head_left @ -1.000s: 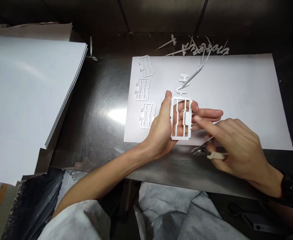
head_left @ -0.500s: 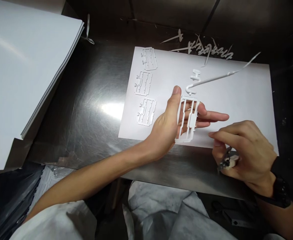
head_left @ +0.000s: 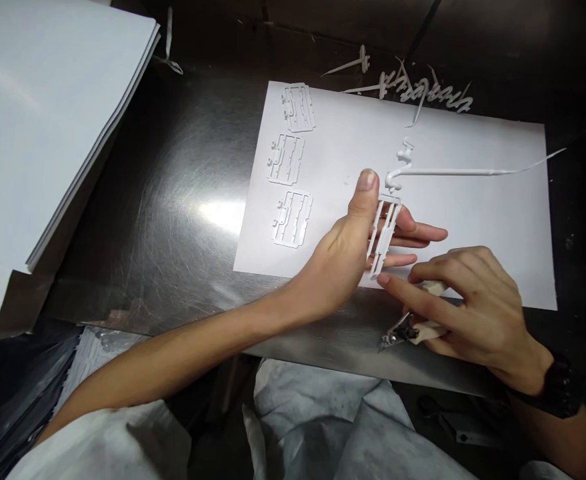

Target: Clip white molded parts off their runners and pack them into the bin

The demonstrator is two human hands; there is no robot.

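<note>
My left hand (head_left: pixel 345 247) holds a white plastic frame (head_left: pixel 385 233) upright between the thumb and the palm side, its fingers stretched out behind it. A thick white stem piece with a long thin tail (head_left: pixel 447 172) extends from the top of that frame over the paper. In my right hand (head_left: pixel 473 300) is a pair of small cutters (head_left: pixel 410 330) with pale handles, the metal jaws pointing left. The right index fingertip is at the frame's lower end. Three similar flat white frames (head_left: pixel 293 219) lie in a column on the left part of the white sheet (head_left: pixel 497 220).
Several white plastic offcuts (head_left: pixel 423 90) are scattered along the sheet's far edge. A stack of large white sheets (head_left: pixel 63 120) stands at the left of the metal table (head_left: pixel 183 167). A dark plastic bag (head_left: pixel 17 380) is at the lower left.
My right hand has moved left to the held frame, and the cutters in it have come into clearer view. The held frame and its stem have turned, the tail now pointing more to the right.
</note>
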